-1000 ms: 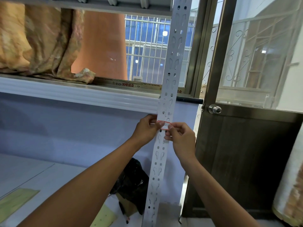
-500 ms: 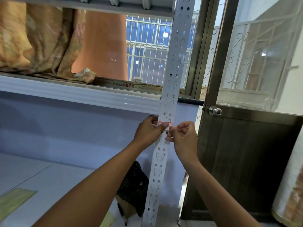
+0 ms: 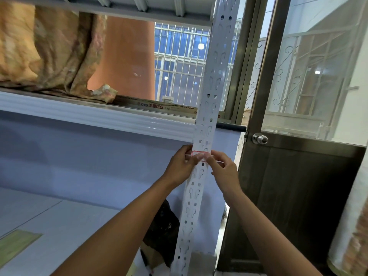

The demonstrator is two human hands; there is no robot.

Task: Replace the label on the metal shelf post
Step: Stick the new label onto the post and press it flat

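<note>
Two sets of fingertips [image 3: 211, 159] pinch a small white rectangular label with a red border [image 3: 199, 153], holding it across the face of a white perforated metal shelf post [image 3: 217, 66] at the centre of the frame, just below a white shelf beam [image 3: 99, 118]. The left hand [image 3: 182, 165] grips its left end and the right hand [image 3: 224, 169] its right, fingers curled close. The label looks positioned but not yet smoothed down. A brown metal door [image 3: 298, 186] fills the lower right.
</note>
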